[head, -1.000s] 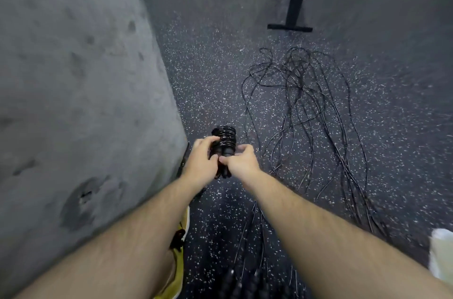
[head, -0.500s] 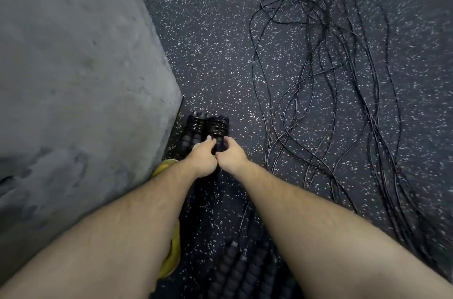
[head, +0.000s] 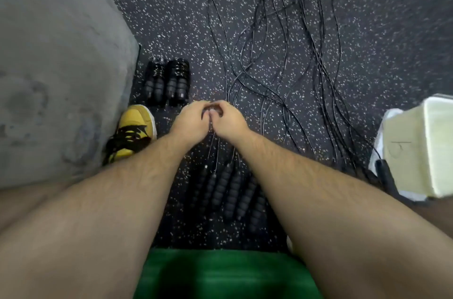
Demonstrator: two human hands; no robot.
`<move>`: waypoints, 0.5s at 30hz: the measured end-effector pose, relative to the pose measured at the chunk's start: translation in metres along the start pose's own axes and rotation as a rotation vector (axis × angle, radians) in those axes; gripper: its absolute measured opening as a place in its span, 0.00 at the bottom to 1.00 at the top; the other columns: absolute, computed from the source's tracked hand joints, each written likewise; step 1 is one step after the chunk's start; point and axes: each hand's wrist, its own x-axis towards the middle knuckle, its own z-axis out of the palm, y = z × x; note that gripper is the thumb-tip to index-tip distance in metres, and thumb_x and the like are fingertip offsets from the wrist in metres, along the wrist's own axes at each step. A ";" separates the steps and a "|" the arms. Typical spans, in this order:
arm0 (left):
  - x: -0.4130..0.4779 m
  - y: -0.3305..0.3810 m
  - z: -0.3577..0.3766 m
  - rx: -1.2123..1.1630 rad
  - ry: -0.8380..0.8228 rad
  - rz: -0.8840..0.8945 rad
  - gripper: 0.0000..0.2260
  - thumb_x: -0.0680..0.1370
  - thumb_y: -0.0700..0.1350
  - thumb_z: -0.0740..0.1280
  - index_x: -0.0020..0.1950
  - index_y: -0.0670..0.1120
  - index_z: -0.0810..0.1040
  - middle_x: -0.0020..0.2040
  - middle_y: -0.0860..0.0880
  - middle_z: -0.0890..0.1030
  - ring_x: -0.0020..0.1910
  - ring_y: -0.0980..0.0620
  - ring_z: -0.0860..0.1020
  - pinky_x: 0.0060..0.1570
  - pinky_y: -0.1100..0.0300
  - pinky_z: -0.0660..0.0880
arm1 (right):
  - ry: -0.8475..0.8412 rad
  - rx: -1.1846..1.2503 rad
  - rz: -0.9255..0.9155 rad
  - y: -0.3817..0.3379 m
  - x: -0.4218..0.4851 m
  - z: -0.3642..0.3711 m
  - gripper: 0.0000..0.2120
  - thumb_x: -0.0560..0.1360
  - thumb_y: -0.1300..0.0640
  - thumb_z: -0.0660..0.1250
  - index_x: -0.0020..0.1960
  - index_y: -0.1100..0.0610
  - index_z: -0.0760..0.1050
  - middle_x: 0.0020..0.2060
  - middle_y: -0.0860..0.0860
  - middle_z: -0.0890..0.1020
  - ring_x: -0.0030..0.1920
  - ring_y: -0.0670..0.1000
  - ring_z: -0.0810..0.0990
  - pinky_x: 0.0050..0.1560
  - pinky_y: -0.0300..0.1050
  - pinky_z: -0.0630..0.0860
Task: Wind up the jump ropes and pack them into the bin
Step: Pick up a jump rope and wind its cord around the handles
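Note:
Two wound black jump-rope bundles [head: 154, 83] [head: 177, 81] lie side by side on the speckled floor by the grey wall. Just below them my left hand [head: 193, 119] and my right hand [head: 230, 118] meet with curled fingers touching. Thin cords run on the floor right under the fingers, and blur hides whether either hand pinches one. Several loose black ropes [head: 282, 36] sprawl across the floor beyond. Their ribbed handles [head: 225, 190] lie in a row between my forearms. A white bin [head: 416, 151] stands at the right edge.
The grey concrete wall [head: 54, 65] closes off the left side. My yellow shoe [head: 136, 132] stands by its base. A black handle [head: 384, 176] lies against the white bin's near side. A green surface [head: 220, 274] fills the bottom edge.
Both hands set the wound bundle down beside the other one by the wall and drew back toward me. The camera tilted down, bringing the handles, shoe and white bin into view.

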 end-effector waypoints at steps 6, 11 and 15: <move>-0.062 0.008 0.050 -0.027 -0.134 -0.040 0.20 0.77 0.52 0.53 0.62 0.52 0.79 0.56 0.48 0.82 0.55 0.47 0.79 0.58 0.49 0.76 | 0.018 0.060 0.091 0.052 -0.063 0.010 0.12 0.81 0.56 0.60 0.61 0.55 0.77 0.54 0.53 0.84 0.55 0.54 0.80 0.54 0.42 0.72; -0.092 -0.001 0.068 0.102 -0.338 -0.180 0.22 0.76 0.54 0.59 0.70 0.53 0.74 0.61 0.43 0.76 0.60 0.40 0.76 0.60 0.47 0.75 | -0.056 0.085 0.170 0.075 -0.082 0.036 0.17 0.80 0.58 0.58 0.67 0.56 0.74 0.58 0.54 0.83 0.59 0.55 0.80 0.61 0.43 0.74; -0.096 -0.013 0.077 0.239 -0.429 -0.306 0.21 0.80 0.49 0.63 0.73 0.56 0.68 0.67 0.44 0.67 0.65 0.39 0.69 0.66 0.48 0.70 | -0.200 0.056 0.216 0.083 -0.085 0.050 0.19 0.79 0.59 0.58 0.70 0.55 0.70 0.62 0.56 0.80 0.62 0.57 0.78 0.62 0.44 0.73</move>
